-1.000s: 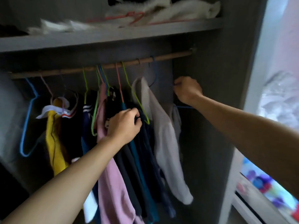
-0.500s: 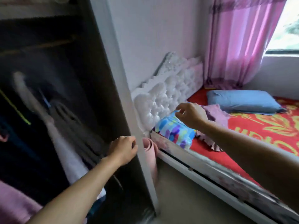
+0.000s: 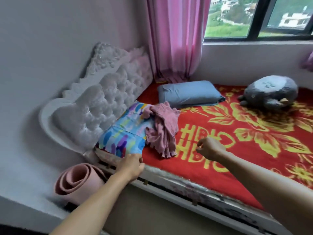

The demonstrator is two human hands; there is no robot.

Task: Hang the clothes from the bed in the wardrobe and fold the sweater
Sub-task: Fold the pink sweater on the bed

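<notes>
Both hands have swung from wardrobe to bed (image 3: 169, 168), left hand (image 3: 131, 165) and right hand (image 3: 209, 148) loosely curled, empty, flanking the pink sweater (image 3: 162, 131) crumpled half across a bright pillow (image 3: 125, 133): light, floppy knit, I'd guess, best lifted by its shoulders.

I have a single view, worn on the head, looking forward and down over the near edge of the bed (image 3: 169, 168). It faces the far corner, with the headboard (image 3: 101, 107) at left and the window (image 3: 254, 17) at upper right. Both forearms enter from the bottom edge, close to the lens. The left hand (image 3: 131, 165) and right hand (image 3: 209, 148) sit mid-frame.
</notes>
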